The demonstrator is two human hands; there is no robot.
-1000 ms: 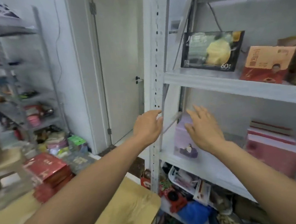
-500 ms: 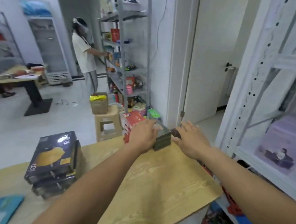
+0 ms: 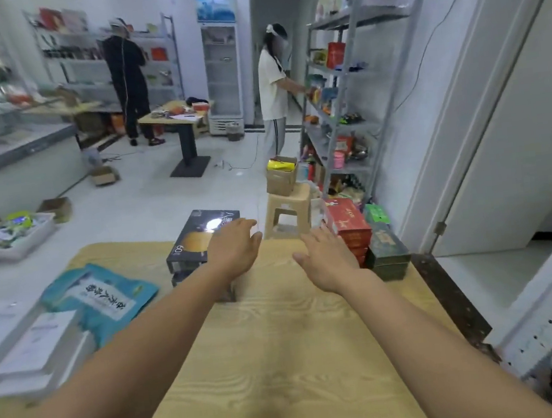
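Fingers [image 3: 248, 224] straight and empty, left hand [image 3: 234, 250] hovers over the dark box [image 3: 194, 242] marked "60", right hand [image 3: 327, 258] nearby.

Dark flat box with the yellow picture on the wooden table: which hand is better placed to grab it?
Probably the left. The open left hand hovers over the right edge of the dark flat box with the yellow picture, while the open right hand hangs nearer the red cardboard boxes.

Small shop: stocked shelving [image 3: 339, 78], drinks fridge [image 3: 222, 75].
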